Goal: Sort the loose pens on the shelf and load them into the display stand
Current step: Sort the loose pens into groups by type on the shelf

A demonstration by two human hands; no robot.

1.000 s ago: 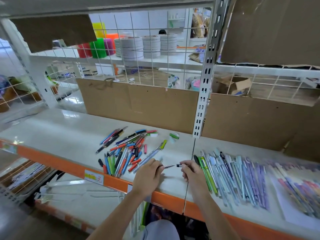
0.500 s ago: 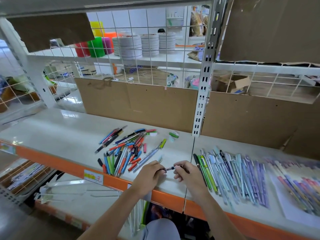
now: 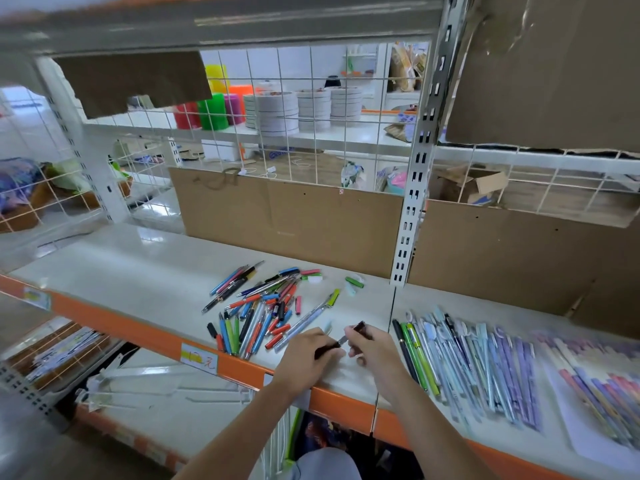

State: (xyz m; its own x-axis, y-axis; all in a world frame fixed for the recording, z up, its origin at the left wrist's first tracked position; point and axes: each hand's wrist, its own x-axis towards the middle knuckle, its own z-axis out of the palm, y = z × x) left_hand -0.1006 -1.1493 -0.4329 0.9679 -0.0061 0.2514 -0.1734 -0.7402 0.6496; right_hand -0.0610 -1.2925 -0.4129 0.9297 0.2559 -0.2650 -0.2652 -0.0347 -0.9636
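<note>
Head view: both hands low at the front edge of the shelf [image 3: 145, 271], working one dark pen [image 3: 341, 341] between them.

Left hand [image 3: 304, 358] curled round the dark barrel end, fingers [image 3: 329, 348] closed on it. Right hand [image 3: 377, 348] pinching the cap end, fingertips gathered round it, silvery mid-section showing in the gap between the two hands. Held just above the shelf surface, tilted up toward the right.

Likely light, stiff and smooth; a slim plastic or metal tube, so apt to roll if set down loose and to slip from a lazy pinch. Best taken along the barrel with thumb against two fingertips, not by the very tip. Cap probably a push fit, so judged to need a straight press along the axis, not a twist from the side. Nib end fragile if bare; cannot tell from here whether exposed.

Look: short, near-black body, metallic band or section at the middle, dark cap.

Remaining stock: mixed heap of pens [image 3: 263, 306] in orange, blue, green and black just beyond the left hand, lying crossed at all angles, with a few stray caps [image 3: 353, 281] behind. To the right, sorted row of pens [image 3: 460, 362], green then pale blue then purple, laid side by side, touching. No display stand surely made out, so sorting judged well short of loading.
</note>
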